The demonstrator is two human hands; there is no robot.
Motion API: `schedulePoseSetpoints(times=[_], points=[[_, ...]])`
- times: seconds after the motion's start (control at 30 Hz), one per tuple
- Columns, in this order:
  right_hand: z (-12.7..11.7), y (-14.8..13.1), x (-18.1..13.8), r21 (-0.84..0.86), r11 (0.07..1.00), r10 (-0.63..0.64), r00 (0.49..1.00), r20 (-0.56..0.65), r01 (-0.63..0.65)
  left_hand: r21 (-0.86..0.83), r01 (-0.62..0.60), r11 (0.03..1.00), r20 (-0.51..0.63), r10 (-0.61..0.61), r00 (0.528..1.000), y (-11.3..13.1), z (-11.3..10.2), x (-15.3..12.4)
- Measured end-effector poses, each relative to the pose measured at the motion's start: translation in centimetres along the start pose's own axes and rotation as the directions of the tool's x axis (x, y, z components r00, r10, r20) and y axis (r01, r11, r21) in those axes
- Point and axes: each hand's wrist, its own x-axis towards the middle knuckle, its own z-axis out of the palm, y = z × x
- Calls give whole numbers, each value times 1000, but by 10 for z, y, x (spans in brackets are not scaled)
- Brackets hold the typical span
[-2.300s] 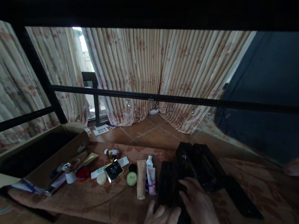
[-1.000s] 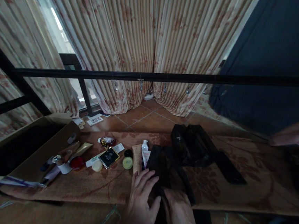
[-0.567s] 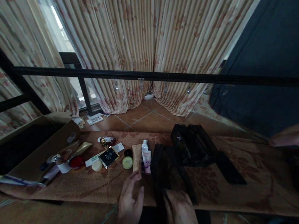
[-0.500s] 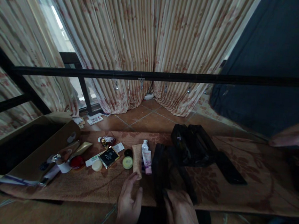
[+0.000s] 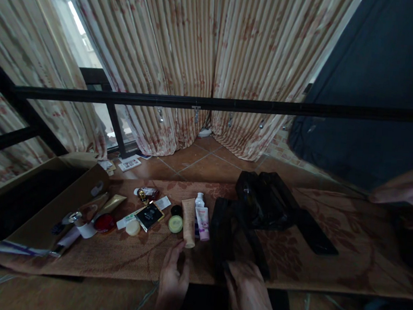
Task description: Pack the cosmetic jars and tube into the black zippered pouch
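Our left hand (image 5: pixel 172 280) hovers, grip apart, just short of the beige tube (image 5: pixel 189 215) on the counter (image 5: pixel 327 267); our right hand (image 5: pixel 248 296) pinches the black pouch (image 5: pixel 221 233) beside it.

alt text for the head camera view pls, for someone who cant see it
A person's left hand reaches toward a beige tube while the right hand grips a black pouch on a patterned mat. Small cosmetics lie beside a cardboard box, with striped curtains behind.
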Motion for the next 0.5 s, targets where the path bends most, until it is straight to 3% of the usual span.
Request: schedulePoseSetpoints(times=[0.2,0.33,0.5], points=[[4,2,0,25,1000,-17,999,-41,18,47,29,998,66,-32,997,4,-2,3],[8,3,-1,30,999,-15,998,-63,17,150,65,987,157,-88,984,10,-2,14],[12,8,-1,21,999,-33,996,-81,34,325,101,940,187,-169,968,23,3,29]])
